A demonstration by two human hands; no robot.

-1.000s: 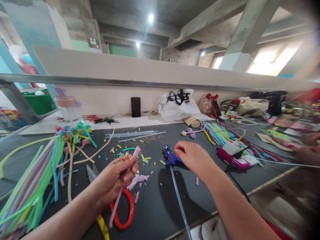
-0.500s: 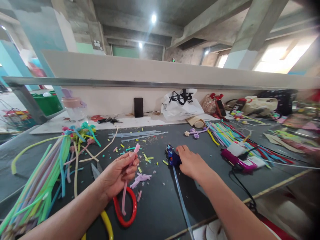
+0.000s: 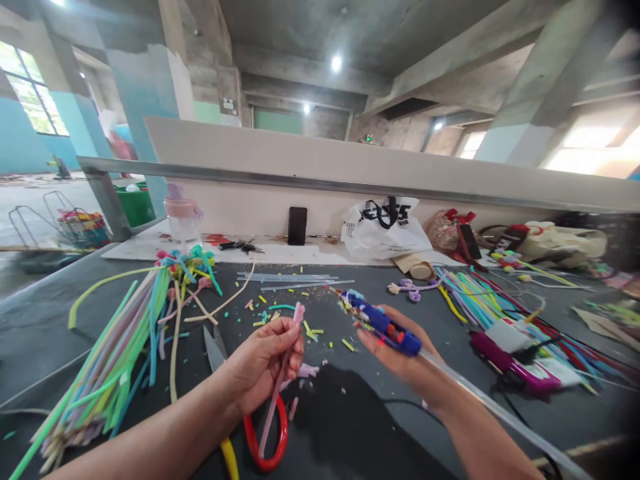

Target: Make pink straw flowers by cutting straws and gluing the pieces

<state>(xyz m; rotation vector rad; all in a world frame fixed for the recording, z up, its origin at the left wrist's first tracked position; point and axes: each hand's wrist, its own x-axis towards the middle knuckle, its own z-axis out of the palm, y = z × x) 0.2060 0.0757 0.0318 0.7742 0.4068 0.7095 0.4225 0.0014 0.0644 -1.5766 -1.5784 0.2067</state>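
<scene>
Pinched in my left hand (image 3: 267, 357) is a pink fuzzy stem (image 3: 299, 313), its top poking above the fingers and its tail hanging down over the red scissor handle (image 3: 266, 460). My right hand (image 3: 405, 353) is wrapped round a blue hot glue gun (image 3: 380, 321), raised off the table with its nozzle pointing left toward the pink stem, not touching it. A long clear glue stick (image 3: 493, 400) sticks out of the gun's rear over the right forearm. Lilac cut pieces (image 3: 306, 371) lie just beyond my left hand.
Bundled coloured stems (image 3: 110, 353) lie at the left, more stems (image 3: 480, 303) at the right beside a purple device (image 3: 515, 363). Glue sticks (image 3: 295, 279), a phone (image 3: 297, 226), a cup (image 3: 183, 217) and a white bag (image 3: 383, 230) stand or lie toward the back. Scraps are scattered mid-table.
My right hand has picked the glue gun up from the table and turned it toward the left hand. My left hand still holds the pink stem. The head view has shifted left.
</scene>
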